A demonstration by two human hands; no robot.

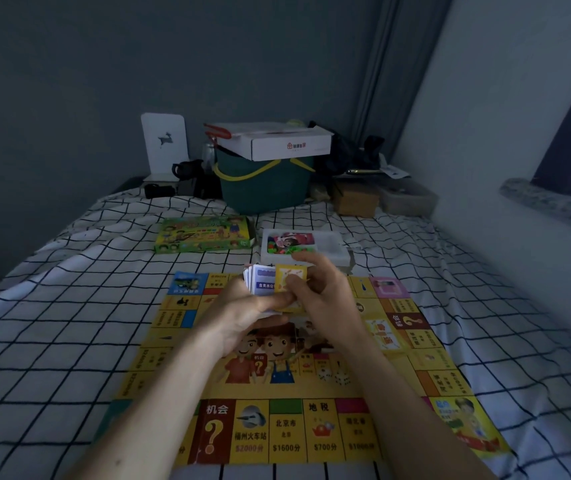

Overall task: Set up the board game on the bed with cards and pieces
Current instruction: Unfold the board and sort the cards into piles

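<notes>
left hand (242,315) palm up, gripping card stack (263,284) | right hand (325,299) curled, pinching yellow card (289,277) at stack front | both raised above game board (277,368) on bed (52,323) | tray of pieces (306,245), green box (204,233) beyond

Both forearms reach forward; the left hand (242,311) and right hand (325,303) meet, fingers curled, gripping cards (266,280).
</notes>
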